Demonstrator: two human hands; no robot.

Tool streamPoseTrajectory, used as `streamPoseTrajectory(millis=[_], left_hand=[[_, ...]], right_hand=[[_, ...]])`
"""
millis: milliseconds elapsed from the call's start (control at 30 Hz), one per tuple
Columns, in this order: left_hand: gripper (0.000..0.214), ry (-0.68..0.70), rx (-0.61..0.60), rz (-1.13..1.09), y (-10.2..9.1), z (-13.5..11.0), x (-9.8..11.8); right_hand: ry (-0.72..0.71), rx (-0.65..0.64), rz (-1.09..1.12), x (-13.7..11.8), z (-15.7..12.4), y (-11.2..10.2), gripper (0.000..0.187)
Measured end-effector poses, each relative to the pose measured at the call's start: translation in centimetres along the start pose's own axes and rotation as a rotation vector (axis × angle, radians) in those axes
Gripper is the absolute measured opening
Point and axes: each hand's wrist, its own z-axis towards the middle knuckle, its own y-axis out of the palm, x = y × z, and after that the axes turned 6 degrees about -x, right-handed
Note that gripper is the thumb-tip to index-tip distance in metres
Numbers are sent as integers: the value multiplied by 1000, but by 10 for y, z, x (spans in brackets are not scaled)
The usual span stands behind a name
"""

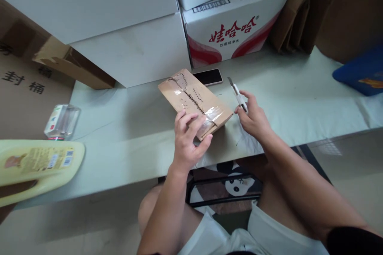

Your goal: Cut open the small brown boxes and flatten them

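A small flat cardboard parcel [191, 97] sealed with clear tape lies on the pale green table [125, 127]. My left hand [187, 137] grips its near end, fingers on top and thumb at the edge. My right hand [254, 117] is closed round a small white utility knife [237, 93], its blade pointing up and away, just right of the parcel and not touching it.
A black phone [208, 76] lies behind the parcel. White boxes [131, 48] and a red-printed carton [236, 28] are stacked at the back. A yellow bottle [36, 165] and a clear packet [61, 121] sit at left. A blue object [362, 73] lies at right.
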Motion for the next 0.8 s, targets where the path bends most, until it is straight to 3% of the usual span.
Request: streamPoseTrajectory(millis=[133,233,300,500,633,800], left_hand=[[43,-18,17,-29,5,-1,1],[31,-27,16,-7,6,-1,2],[31,-13,17,-2,7,-2,2],[51,24,96,-89,13,-1,-2],[53,-10,81,-97,15,0,-3],[43,-11,81,-75,15,0,0]], right_hand=[[-285,62,326,-23,-26,-22,30],[-540,39,439,-46,-40,-35,48],[-630,17,415,-59,-42,-38,49],[-724,-88,437,-59,-42,-34,33],[-690,-114,456,-47,-52,-41,52],[-746,-239,326,-55,-56,-53,49]])
